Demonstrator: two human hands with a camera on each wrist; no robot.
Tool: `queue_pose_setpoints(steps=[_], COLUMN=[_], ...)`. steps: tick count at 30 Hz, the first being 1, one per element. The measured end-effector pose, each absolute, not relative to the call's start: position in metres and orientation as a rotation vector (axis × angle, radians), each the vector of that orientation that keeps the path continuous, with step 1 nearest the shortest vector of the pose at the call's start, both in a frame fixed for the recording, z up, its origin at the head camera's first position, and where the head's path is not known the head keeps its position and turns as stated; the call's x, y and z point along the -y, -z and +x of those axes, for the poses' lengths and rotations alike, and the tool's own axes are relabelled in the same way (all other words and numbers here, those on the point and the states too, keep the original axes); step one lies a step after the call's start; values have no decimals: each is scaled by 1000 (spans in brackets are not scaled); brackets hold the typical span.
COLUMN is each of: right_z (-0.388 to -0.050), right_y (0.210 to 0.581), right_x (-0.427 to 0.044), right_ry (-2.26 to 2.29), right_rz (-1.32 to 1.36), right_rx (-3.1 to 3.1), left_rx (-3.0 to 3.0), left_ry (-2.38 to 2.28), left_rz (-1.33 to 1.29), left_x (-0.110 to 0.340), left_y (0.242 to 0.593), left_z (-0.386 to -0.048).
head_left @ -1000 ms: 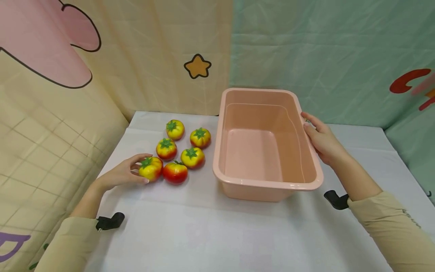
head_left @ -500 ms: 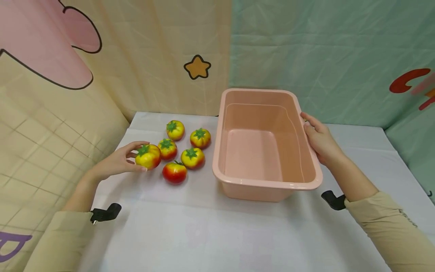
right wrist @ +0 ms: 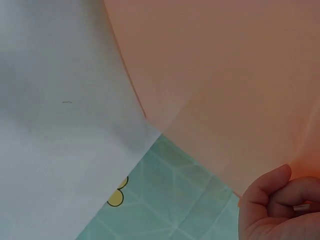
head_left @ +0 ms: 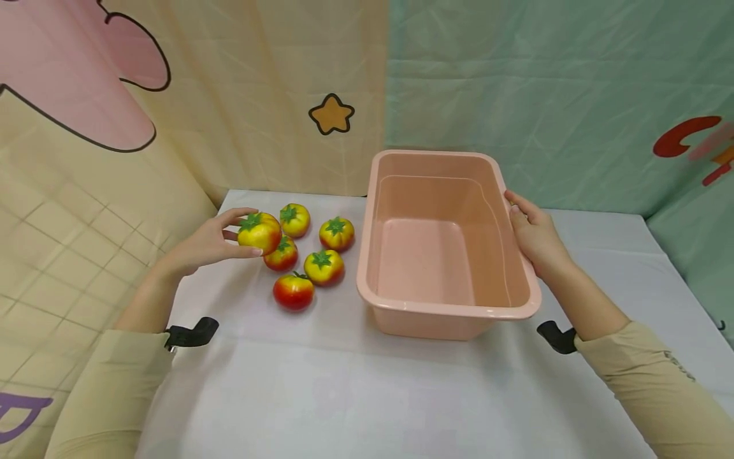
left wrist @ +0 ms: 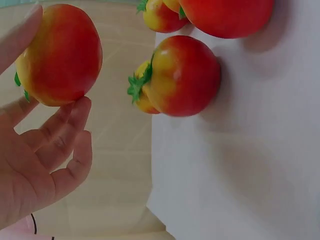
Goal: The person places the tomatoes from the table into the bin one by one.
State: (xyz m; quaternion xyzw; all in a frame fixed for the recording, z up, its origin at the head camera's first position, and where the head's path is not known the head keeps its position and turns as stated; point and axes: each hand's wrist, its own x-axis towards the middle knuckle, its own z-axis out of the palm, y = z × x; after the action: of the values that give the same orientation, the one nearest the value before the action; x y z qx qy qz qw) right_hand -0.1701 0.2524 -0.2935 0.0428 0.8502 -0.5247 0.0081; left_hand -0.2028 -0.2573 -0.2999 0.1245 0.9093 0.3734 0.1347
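Note:
A yellow-red tomato-like fruit point(head_left: 260, 233) with a green top is pinched between the thumb and fingers of my left hand point(head_left: 208, 245), raised off the table; the left wrist view shows the same fruit point(left wrist: 62, 55) above the fingers point(left wrist: 65, 142). Just to its right, several similar fruits rest on the cloth, among them a redder one point(head_left: 294, 292) nearest the front. My right hand point(head_left: 539, 239) grips the right rim of a pink basin point(head_left: 424, 261). In the right wrist view, curled fingers point(right wrist: 280, 200) show beside the basin's outer wall point(right wrist: 225, 90).
A white cloth covers the table point(head_left: 344, 395). Behind it hangs a beige and green curtain point(head_left: 516, 83) with a star print, and a patterned curtain point(head_left: 74, 255) stands along the left side. The basin takes up the right-centre of the table.
My left hand has lifted the fruit away from beside the redder one and moved it toward the back of the table. My right hand keeps its grip on the basin rim.

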Motion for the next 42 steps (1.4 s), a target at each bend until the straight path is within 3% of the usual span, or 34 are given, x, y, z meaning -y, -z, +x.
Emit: queue_pose_setpoints(steps=[19, 42], right_z=[-168, -170], right_y=[297, 297], right_x=[-252, -251], right_ry=[1641, 1627], right_rz=[115, 81], right_rx=[-2725, -2810], left_rx=[-2696, -2710], left_ry=[-1050, -1009], left_rz=[429, 735], left_x=[195, 124], left_y=[255, 205], left_z=[-229, -260])
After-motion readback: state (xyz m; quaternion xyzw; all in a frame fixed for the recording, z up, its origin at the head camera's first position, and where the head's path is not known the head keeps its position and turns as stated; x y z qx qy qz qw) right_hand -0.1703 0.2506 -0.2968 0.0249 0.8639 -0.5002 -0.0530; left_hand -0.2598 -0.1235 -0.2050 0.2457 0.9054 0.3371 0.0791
